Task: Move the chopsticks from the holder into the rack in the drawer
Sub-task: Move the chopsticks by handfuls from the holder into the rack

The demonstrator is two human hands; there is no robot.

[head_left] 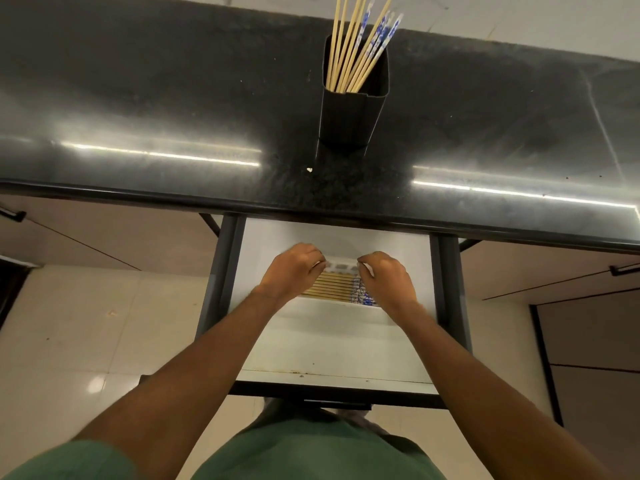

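Observation:
A black holder point(351, 112) stands on the dark counter with several chopsticks point(356, 43) in it, some plain bamboo, some with blue-and-white tops. Below, in the open white drawer point(332, 355), a white rack point(341, 266) holds a row of bamboo chopsticks point(329, 287) lying crosswise, blue-patterned ends point(360, 294) to the right. My left hand point(294, 270) and my right hand point(388, 275) hover over the rack's two ends, fingers curled. Their tips pinch at a pale strip along the rack's far edge. Whether that strip is a chopstick or the rim is unclear.
The glossy black counter point(173, 109) overhangs the back of the drawer. Dark drawer rails point(221, 271) run along both sides. Closed cabinet fronts with black handles point(623, 270) flank the drawer. Pale floor tiles point(86, 334) lie below.

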